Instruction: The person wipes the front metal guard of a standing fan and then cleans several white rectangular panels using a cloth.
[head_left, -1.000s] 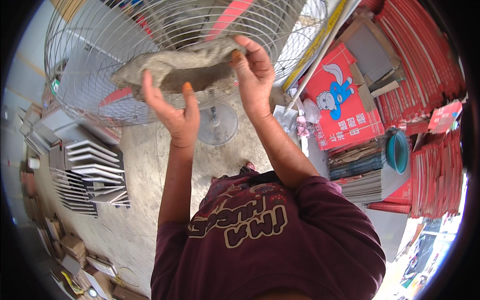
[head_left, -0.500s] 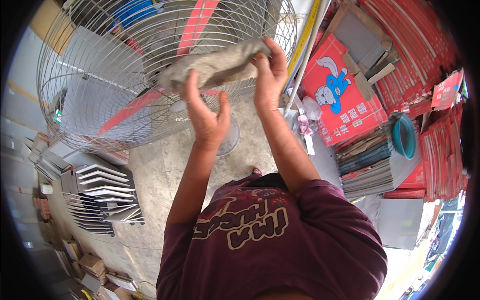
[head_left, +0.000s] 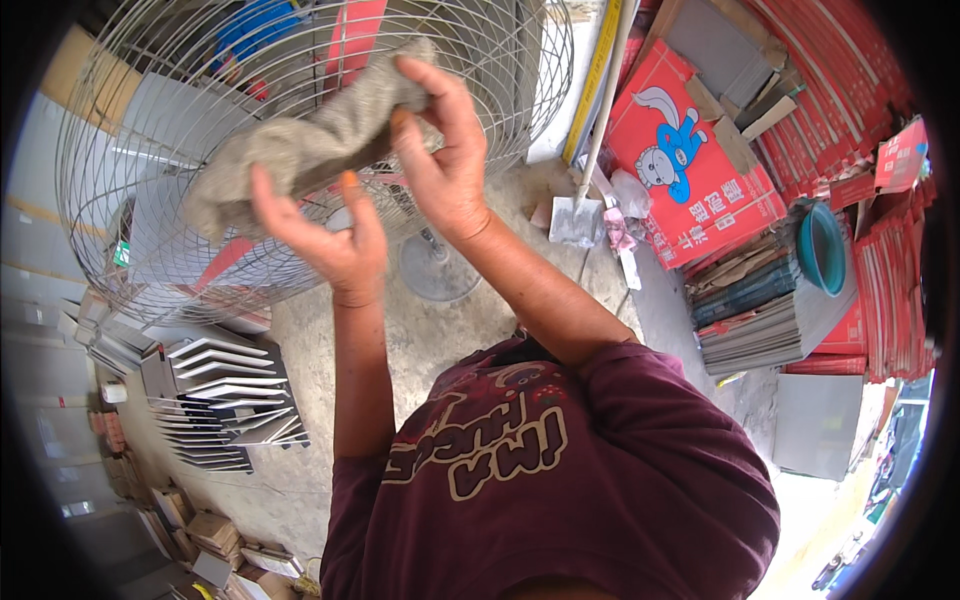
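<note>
- The grey-brown cloth [head_left: 290,150] is lifted in the air between the two hands, in front of the wire cage [head_left: 130,180] of a big fan [head_left: 352,45]; whether it touches the wires, I cannot tell
- This cloth is bunched and slanting, its right end being higher than its left end
- The right hand [head_left: 445,160] has its grip clamped on the upper right end of the cloth, with the fingers above and the thumb lower
- The left hand [head_left: 335,245] is under the left part of the cloth; its index finger lies against the fabric and the thumb stands apart from this finger, but I cannot tell whether its other fingers close on the cloth
- Red blades [head_left: 222,262] are visible behind the wires, and the round base [head_left: 438,265] stands on the floor [head_left: 320,340]
- Toward the right edge of the floor there is a flat grey scoop [head_left: 577,222] with a long handle, near a red carton [head_left: 665,150] bearing a cartoon animal
- A blue-green basin [head_left: 820,250] is beside stacked sheets [head_left: 755,335]
- Toward the left edge of the floor stands a dark rack [head_left: 160,375] with white panels [head_left: 225,372]
</note>
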